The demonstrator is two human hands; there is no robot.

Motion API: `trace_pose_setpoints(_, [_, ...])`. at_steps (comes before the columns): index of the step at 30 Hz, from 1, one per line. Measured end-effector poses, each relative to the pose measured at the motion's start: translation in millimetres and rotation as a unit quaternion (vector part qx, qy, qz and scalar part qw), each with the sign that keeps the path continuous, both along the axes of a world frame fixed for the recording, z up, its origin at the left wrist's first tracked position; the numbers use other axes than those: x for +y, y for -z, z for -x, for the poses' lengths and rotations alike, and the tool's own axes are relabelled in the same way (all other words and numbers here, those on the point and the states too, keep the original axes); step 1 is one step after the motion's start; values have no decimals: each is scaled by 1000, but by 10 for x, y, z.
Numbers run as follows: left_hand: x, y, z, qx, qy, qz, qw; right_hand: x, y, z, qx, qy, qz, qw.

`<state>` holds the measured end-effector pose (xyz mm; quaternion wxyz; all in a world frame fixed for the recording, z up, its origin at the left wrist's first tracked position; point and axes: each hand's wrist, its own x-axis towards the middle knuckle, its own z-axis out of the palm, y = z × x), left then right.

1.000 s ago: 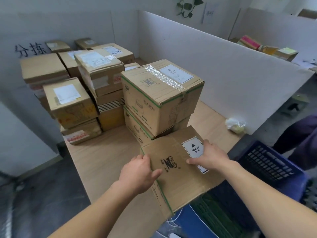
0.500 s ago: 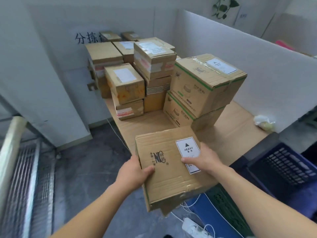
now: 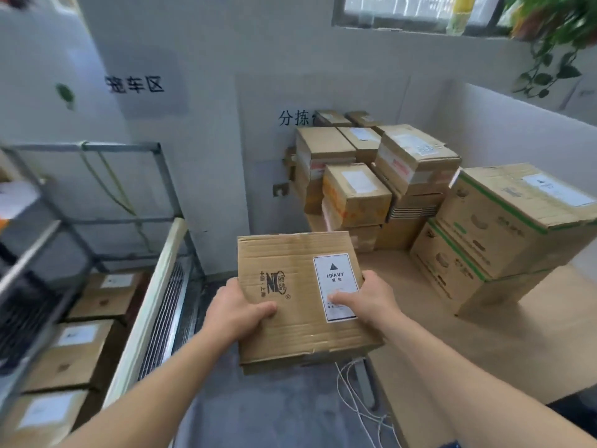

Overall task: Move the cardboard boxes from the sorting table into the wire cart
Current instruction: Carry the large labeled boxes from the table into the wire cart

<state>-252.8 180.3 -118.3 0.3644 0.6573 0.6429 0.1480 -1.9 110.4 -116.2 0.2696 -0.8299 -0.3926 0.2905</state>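
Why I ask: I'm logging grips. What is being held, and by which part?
The cardboard box with the HEAVY label: left hand grips its left edge, right hand its right edge, thumbs on top.

Items, placed from the fingers (image 3: pixel 368 277):
- Window (image 3: pixel 420 11), high above, with a blurred yellow object (image 3: pixel 458 14) on the sill.
- Trailing green plant (image 3: pixel 549 59), far above-right.
- Wall sign (image 3: pixel 135 84) with black characters, above-left.
- Metal bracket (image 3: pixel 280 190), above-left, on the wall.
- White cords (image 3: pixel 352 392), below, on the grey floor (image 3: pixel 274 412).
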Motion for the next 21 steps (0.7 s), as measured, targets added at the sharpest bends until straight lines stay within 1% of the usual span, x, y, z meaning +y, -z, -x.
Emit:
trace_pose_setpoints(4, [307,-131,484,-22,-83,-22,996,600,-146,397,-6,-80,-37,996])
trace_pose_setpoints(7, [530,-189,793,-28,-130,-36,991,1068,-161,638,-27,-147,-56,987])
trace_pose_setpoints(11, [815,-265,1181,-8,-194,-53,979,1722,-126,997,-24,-242,-68,967])
trace_pose_setpoints(15, [1068,-334,1461,-1,-259,-55,964,2351,-153,1348,-12,-313,-71,947])
trace_pose_setpoints(21, [1272,-292,1825,-13,-353,-60,933,3110,-187,1903,-42,-403,-63,912])
